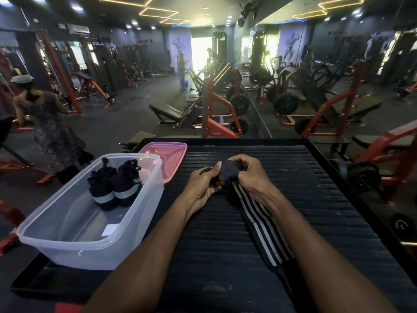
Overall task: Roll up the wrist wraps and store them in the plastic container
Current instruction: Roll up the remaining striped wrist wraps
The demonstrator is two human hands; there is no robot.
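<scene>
Ribbed black platform (316, 199), clear plastic container (67, 233) with two rolled wrist wraps (115, 185), both hands (204, 185) (247, 175) gripping a third wrap (259, 224).

The near end of the striped wrist wrap (261, 224) runs under the right forearm and cannot be followed. Its rolled end is mostly covered by the fingers of the left hand (204, 185) and right hand (246, 175). Both forearms are cut off by the bottom edge. The pink lid (171, 152) sits partly behind the plastic container (74, 249).
</scene>
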